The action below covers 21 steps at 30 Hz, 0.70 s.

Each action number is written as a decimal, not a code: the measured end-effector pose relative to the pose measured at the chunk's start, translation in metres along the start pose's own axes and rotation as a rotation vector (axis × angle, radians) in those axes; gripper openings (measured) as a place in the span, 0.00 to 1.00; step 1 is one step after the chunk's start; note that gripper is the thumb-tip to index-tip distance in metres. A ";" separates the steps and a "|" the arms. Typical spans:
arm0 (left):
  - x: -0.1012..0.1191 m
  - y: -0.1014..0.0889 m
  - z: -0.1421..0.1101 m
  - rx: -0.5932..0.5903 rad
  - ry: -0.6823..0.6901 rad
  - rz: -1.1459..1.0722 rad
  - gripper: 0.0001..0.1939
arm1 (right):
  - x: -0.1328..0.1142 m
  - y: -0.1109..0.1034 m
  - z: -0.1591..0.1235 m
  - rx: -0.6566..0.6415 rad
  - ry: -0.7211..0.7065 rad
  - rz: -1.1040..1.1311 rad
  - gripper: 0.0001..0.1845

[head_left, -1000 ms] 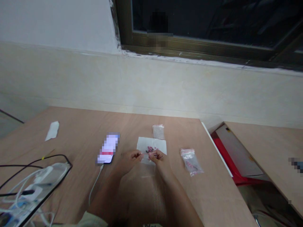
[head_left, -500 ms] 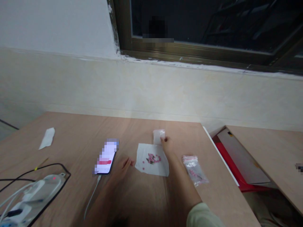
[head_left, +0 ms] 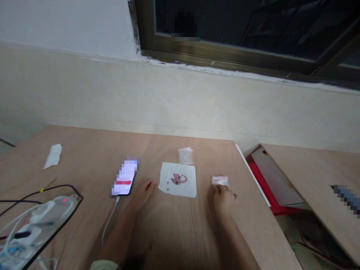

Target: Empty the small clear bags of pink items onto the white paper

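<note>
My right hand (head_left: 225,198) is on a clear zip bag (head_left: 219,180) at the right of the table, its fingers closed on the bag and hiding most of it. My left hand (head_left: 144,190) rests on the table between the phone and a white sheet, fingers curled together; anything in them is too small to make out. Several small pink pieces (head_left: 183,177) lie in a cluster with some dark bits on the white paper sheet (head_left: 188,191). Behind the sheet lies another zip bag (head_left: 185,155) with whitish contents, touched by neither hand.
A phone (head_left: 125,178) with a lit screen lies left of my left hand, a white charging cable (head_left: 109,221) running from it. At the far left are a power strip (head_left: 52,221) with cords and a white paper scrap (head_left: 53,156). A second table (head_left: 303,168) stands right, past a gap.
My right hand has left the bag behind the sheet and come right and nearer, onto the other zip bag. The left hand stays beside the sheet. The view has tilted slightly down.
</note>
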<state>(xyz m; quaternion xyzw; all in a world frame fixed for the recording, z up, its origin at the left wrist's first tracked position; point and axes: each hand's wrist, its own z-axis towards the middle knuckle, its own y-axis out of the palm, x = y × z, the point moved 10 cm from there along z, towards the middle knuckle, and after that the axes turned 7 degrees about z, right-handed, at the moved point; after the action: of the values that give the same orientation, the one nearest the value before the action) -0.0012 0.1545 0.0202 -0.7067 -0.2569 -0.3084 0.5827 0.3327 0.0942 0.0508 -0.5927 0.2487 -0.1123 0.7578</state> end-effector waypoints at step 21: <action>0.003 -0.004 0.000 -0.012 0.015 -0.045 0.14 | 0.034 -0.059 0.007 0.259 0.050 0.518 0.24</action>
<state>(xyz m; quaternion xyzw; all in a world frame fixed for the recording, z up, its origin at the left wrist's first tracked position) -0.0026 0.1550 0.0252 -0.7020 -0.2665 -0.3284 0.5730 0.3731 0.0682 0.1004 -0.4050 0.3940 0.0393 0.8241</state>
